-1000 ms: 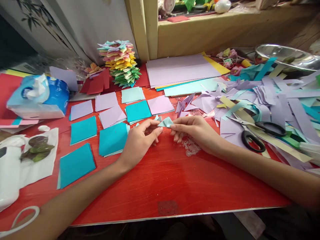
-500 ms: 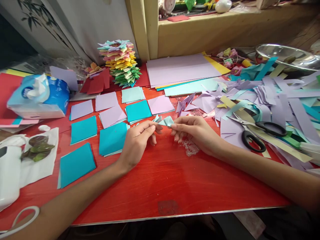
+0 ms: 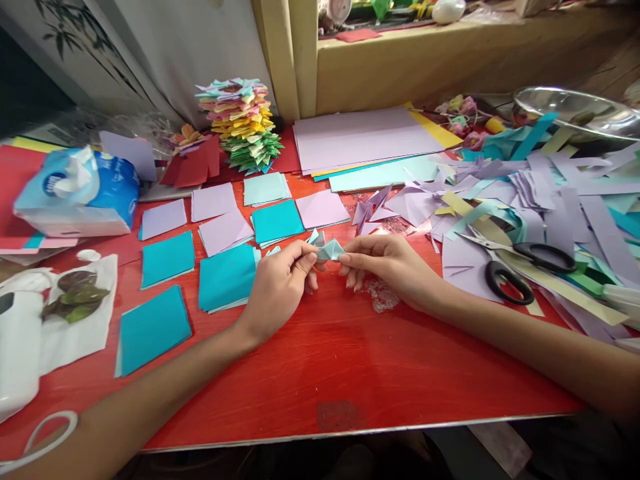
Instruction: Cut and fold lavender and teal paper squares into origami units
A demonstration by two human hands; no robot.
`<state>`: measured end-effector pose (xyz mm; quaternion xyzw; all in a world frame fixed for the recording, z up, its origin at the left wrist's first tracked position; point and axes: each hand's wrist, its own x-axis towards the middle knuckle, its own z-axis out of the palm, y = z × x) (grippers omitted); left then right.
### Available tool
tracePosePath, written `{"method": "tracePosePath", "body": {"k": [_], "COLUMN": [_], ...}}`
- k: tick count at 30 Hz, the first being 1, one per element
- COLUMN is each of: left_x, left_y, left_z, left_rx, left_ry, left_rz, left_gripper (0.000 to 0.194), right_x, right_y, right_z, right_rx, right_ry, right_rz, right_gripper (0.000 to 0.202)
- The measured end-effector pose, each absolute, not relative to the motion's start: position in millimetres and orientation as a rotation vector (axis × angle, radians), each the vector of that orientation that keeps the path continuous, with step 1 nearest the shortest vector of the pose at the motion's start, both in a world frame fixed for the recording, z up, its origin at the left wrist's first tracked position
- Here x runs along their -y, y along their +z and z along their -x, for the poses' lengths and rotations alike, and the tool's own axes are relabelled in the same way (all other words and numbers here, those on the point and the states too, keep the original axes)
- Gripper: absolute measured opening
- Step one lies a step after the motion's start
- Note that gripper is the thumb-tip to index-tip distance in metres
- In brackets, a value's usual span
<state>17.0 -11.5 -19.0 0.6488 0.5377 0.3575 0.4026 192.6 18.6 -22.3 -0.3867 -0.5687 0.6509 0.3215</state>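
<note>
A small folded piece of pale blue paper (image 3: 331,250) is held between my two hands, just above the red table (image 3: 320,360). My left hand (image 3: 280,287) pinches its left side between thumb and fingers. The fingertips of my right hand (image 3: 385,263) are closed on its right corner. Behind my left hand stand teal paper squares (image 3: 227,277) and a second teal stack (image 3: 277,222). A lilac stack (image 3: 323,208) lies just beyond the folded piece, with folded lilac pieces (image 3: 370,208) to its right.
Black-handled scissors (image 3: 510,283) rest on paper strips (image 3: 565,193) at the right, before a metal bowl (image 3: 600,117). A layered paper tower (image 3: 245,127) stands at the back, large lilac sheets (image 3: 365,137) beside it. A tissue pack (image 3: 77,193) and a leaf-topped napkin (image 3: 103,333) are left.
The folded pale blue piece has turned slightly and sits a little lower and further left. My fingers have shifted slightly around it, and both hands still grip it.
</note>
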Motion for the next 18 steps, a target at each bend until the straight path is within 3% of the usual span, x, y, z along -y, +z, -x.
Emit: {"method": "tracePosePath", "body": {"k": [12,18], "left_x": [14.8,13.6], "left_y": [-18.1,-17.4], "left_z": [-19.0,-17.9], "left_rx": [-1.271,-1.166], "left_ry": [1.107,1.037], "left_rz": [-1.617,-1.805], "left_gripper": [0.012,0.009], "right_x": [-3.6,4.3], "right_y": [-27.0,-24.4], "right_z": [-191.0,-190.0], "right_rx": [1.792,1.804], "right_ry": [1.563,1.603], "right_rz": [0.99,0.921], "right_gripper": [0.022,0.022]}}
